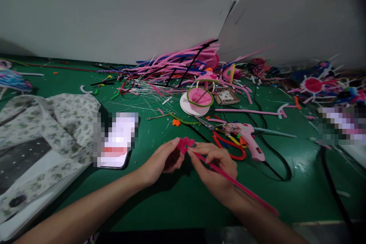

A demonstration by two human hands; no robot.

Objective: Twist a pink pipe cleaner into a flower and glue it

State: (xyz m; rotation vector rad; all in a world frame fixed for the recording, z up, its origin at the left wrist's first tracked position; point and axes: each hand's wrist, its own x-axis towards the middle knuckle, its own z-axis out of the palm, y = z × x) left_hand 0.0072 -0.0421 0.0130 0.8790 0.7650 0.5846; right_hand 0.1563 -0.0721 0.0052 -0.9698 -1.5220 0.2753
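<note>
A small dark-pink flower shape of fuzzy stem is between my two hands, above the green table. My left hand pinches the flower's left side with thumb and fingers. The fingers of my right hand close at its right edge, around a long dark-pink stem that runs from the flower down over the right wrist. A tiny green spot shows at the flower's middle. Just beyond my left hand lies a small orange flower.
Red-handled scissors and a pink glue gun with a black cord lie to the right. Behind are a pink cup and a heap of pink stems. A phone and floral cloth lie left.
</note>
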